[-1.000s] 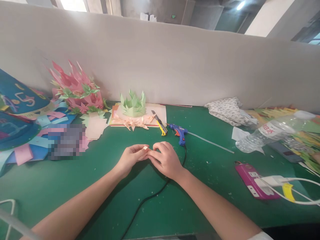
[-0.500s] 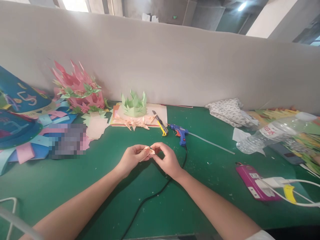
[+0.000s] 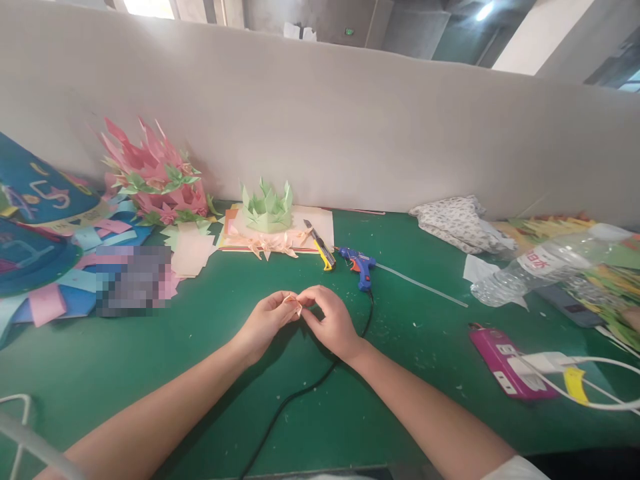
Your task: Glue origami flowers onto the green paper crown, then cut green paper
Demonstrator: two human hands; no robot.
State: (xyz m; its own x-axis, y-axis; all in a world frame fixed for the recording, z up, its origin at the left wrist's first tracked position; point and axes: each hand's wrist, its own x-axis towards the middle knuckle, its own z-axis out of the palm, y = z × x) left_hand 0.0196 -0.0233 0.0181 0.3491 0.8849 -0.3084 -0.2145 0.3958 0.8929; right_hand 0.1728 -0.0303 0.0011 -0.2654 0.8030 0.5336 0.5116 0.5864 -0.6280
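My left hand [image 3: 265,322] and my right hand [image 3: 330,321] meet over the green table [image 3: 200,373], fingertips pinched together on a small peach folded paper piece [image 3: 295,303]. Most of the piece is hidden by my fingers. A blue glue gun [image 3: 359,264] lies just beyond my right hand, its black cord [image 3: 295,397] running under my right wrist toward me. A yellow utility knife [image 3: 320,250] lies next to the glue gun.
A green paper crown [image 3: 267,208] stands on paper sheets at the back. Left are a pink paper flower [image 3: 150,175] and loose coloured paper [image 3: 60,287]. Right are a water bottle [image 3: 545,263], a cloth [image 3: 457,223] and a pink power strip [image 3: 505,363]. A grey partition closes the far edge.
My fingers have worked the paper piece: it was held flatter between both hands, and now both hands pinch it closer together, slightly raised. The hands stayed in the same spot.
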